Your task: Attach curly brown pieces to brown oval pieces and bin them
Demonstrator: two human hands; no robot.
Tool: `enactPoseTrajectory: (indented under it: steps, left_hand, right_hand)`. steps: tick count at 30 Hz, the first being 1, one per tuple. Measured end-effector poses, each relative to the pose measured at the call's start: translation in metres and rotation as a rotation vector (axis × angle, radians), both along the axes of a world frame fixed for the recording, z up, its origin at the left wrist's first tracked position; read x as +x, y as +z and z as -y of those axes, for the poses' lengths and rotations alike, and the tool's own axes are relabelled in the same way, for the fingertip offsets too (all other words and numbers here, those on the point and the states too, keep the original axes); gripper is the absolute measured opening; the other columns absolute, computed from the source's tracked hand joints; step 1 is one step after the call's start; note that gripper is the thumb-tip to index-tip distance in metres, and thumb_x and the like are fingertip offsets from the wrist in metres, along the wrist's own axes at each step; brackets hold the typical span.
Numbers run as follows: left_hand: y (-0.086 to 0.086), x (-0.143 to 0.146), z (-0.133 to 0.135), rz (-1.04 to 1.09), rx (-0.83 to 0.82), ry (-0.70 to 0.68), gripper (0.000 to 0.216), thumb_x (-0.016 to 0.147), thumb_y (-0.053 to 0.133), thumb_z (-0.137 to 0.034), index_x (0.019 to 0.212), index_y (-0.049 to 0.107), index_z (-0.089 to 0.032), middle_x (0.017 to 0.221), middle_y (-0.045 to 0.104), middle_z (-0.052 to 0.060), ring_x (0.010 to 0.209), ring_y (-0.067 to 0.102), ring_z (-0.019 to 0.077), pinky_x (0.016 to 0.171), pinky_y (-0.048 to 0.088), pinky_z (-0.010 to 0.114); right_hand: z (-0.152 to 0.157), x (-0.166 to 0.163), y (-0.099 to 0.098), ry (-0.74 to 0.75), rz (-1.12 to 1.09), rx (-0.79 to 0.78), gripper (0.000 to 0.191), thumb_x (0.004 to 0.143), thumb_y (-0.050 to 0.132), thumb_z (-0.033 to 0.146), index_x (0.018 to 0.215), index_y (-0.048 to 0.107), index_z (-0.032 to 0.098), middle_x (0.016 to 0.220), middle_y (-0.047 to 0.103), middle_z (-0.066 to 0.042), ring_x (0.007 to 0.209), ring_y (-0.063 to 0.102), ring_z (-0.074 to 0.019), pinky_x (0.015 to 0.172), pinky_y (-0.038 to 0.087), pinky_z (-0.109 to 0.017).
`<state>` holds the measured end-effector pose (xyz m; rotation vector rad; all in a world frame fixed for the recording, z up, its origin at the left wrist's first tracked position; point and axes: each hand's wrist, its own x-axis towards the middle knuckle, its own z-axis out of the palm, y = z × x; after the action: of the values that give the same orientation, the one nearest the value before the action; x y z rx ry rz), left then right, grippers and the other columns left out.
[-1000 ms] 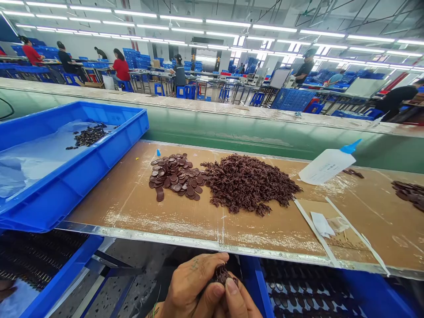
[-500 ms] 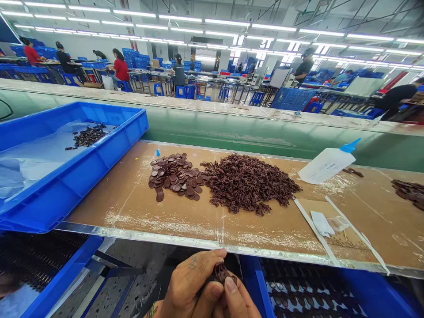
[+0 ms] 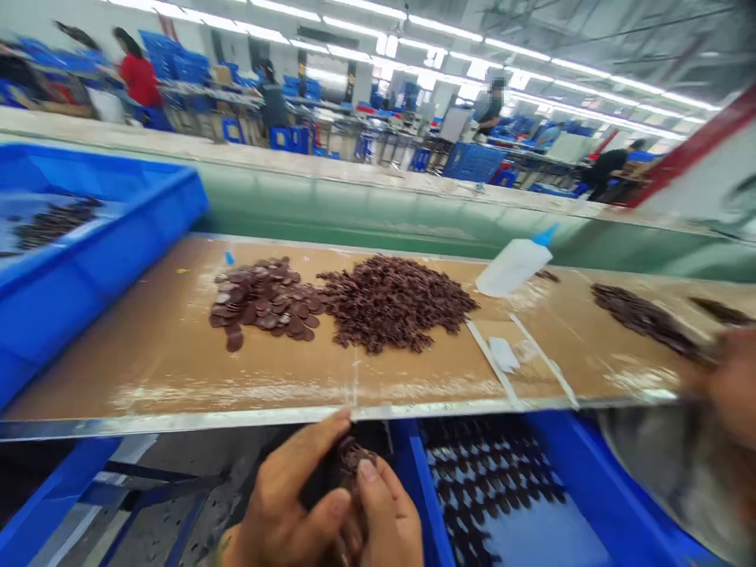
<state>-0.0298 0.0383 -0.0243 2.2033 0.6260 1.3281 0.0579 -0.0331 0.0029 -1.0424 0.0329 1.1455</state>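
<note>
Both hands meet just below the table's front edge, around a small dark brown curly piece (image 3: 354, 455). My left hand (image 3: 283, 492) curls about it from the left, index finger stretched along its far side. My right hand (image 3: 390, 512) presses its thumb on the piece from the right. The fingers hide the piece's lower part. Beyond them on the table lie a heap of similar curly brown pieces (image 3: 402, 303) and, left of it, a pile of flat brown oval discs (image 3: 265, 303).
A white bottle with a blue nozzle (image 3: 511, 268) leans on the table (image 3: 177, 370). At left stands a blue tray (image 3: 106, 252) with small dark parts. Below right, a blue crate (image 3: 413, 465) contains rows of brown pieces. Another person's blurred hand (image 3: 732, 386) is at far right.
The view has swung right, so the table's things sit further left. My left thumb and index finger are further apart. Another person's hand has come into view at the right.
</note>
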Motion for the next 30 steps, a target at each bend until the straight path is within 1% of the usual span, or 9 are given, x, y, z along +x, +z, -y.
enactPoseTrajectory:
  steps: [4, 8, 9, 11, 14, 18, 22, 26, 30]
  left_hand:
    - [-0.008, -0.018, -0.009, -0.068, -0.078, 0.001, 0.041, 0.102, 0.052, -0.032, 0.141, 0.061, -0.022, 0.142, 0.072, 0.008, 0.128, 0.070, 0.0204, 0.113, 0.052, 0.027]
    - [-0.012, -0.043, -0.027, -0.171, -0.121, 0.181, 0.027, 0.096, 0.062, -0.029, 0.121, 0.073, -0.029, 0.120, 0.082, -0.002, 0.109, 0.079, 0.0155, 0.106, 0.054, 0.021]
    - [-0.010, -0.048, -0.032, -0.201, -0.141, 0.231, 0.023, 0.096, 0.064, -0.032, 0.116, 0.075, -0.029, 0.115, 0.084, -0.003, 0.105, 0.080, 0.0163, 0.103, 0.057, 0.023]
    - [-0.004, -0.054, -0.040, -0.269, -0.208, 0.314, 0.021, 0.096, 0.064, -0.038, 0.110, 0.077, -0.030, 0.109, 0.085, -0.004, 0.098, 0.081, 0.0185, 0.098, 0.060, 0.029]
    - [0.004, -0.049, -0.049, -0.323, -0.302, 0.399, 0.027, 0.097, 0.060, -0.046, 0.107, 0.078, -0.029, 0.103, 0.086, -0.003, 0.095, 0.081, 0.0194, 0.096, 0.061, 0.034]
    - [0.004, -0.037, -0.052, -0.238, -0.266, 0.463, 0.029, 0.095, 0.061, -0.048, 0.101, 0.079, -0.026, 0.098, 0.086, -0.002, 0.091, 0.081, 0.0184, 0.092, 0.061, 0.031]
    - [-0.006, -0.043, -0.056, -0.238, -0.193, 0.455, 0.023, 0.095, 0.063, -0.042, 0.104, 0.079, -0.027, 0.095, 0.086, -0.005, 0.088, 0.081, 0.0178, 0.085, 0.062, 0.028]
    - [-0.010, -0.050, -0.057, -0.278, -0.102, 0.405, 0.019, 0.096, 0.064, -0.035, 0.108, 0.076, -0.027, 0.097, 0.086, -0.004, 0.091, 0.081, 0.0174, 0.087, 0.061, 0.027]
    - [-0.009, -0.046, -0.057, -0.272, -0.026, 0.397, 0.016, 0.097, 0.063, -0.034, 0.104, 0.075, -0.027, 0.098, 0.085, -0.004, 0.090, 0.081, 0.0166, 0.088, 0.060, 0.026]
  right_hand:
    - [0.018, 0.043, -0.009, -0.065, 0.138, -0.050, 0.053, 0.066, 0.089, 0.063, 0.073, 0.062, 0.018, 0.041, 0.033, 0.014, 0.037, 0.019, -0.0033, 0.034, 0.018, -0.016]
    - [0.087, 0.136, -0.027, -0.315, 0.463, -0.422, 0.051, 0.068, 0.086, 0.060, 0.073, 0.053, 0.021, 0.051, 0.039, 0.012, 0.045, 0.031, -0.0060, 0.040, 0.025, -0.018]
    - [0.106, 0.160, -0.032, -0.273, 0.527, -0.563, 0.049, 0.070, 0.083, 0.060, 0.077, 0.055, 0.021, 0.056, 0.040, 0.011, 0.048, 0.034, -0.0066, 0.044, 0.029, -0.018]
    - [0.139, 0.202, -0.043, -0.241, 0.536, -0.725, 0.041, 0.070, 0.082, 0.052, 0.078, 0.059, 0.019, 0.060, 0.042, 0.010, 0.047, 0.032, -0.0068, 0.042, 0.026, -0.021]
    - [0.164, 0.243, -0.061, -0.110, 0.509, -0.924, 0.024, 0.081, 0.073, 0.036, 0.072, 0.062, 0.017, 0.057, 0.040, 0.009, 0.045, 0.034, -0.0083, 0.040, 0.025, -0.022]
    - [0.156, 0.269, -0.095, 0.084, 0.464, -1.106, 0.023, 0.098, 0.066, 0.032, 0.080, 0.063, 0.017, 0.060, 0.045, 0.009, 0.044, 0.037, -0.0074, 0.040, 0.031, -0.020]
    - [0.139, 0.278, -0.127, 0.202, 0.453, -1.219, 0.025, 0.101, 0.065, 0.039, 0.094, 0.064, 0.016, 0.076, 0.059, 0.004, 0.051, 0.048, -0.0081, 0.045, 0.043, -0.021]
    - [0.136, 0.278, -0.142, 0.254, 0.457, -1.261, 0.024, 0.101, 0.065, 0.040, 0.103, 0.066, 0.015, 0.088, 0.065, 0.000, 0.062, 0.059, -0.0114, 0.053, 0.051, -0.025]
    - [0.135, 0.275, -0.148, 0.271, 0.450, -1.270, 0.024, 0.101, 0.065, 0.040, 0.102, 0.066, 0.015, 0.087, 0.066, 0.000, 0.061, 0.060, -0.0114, 0.053, 0.052, -0.025]
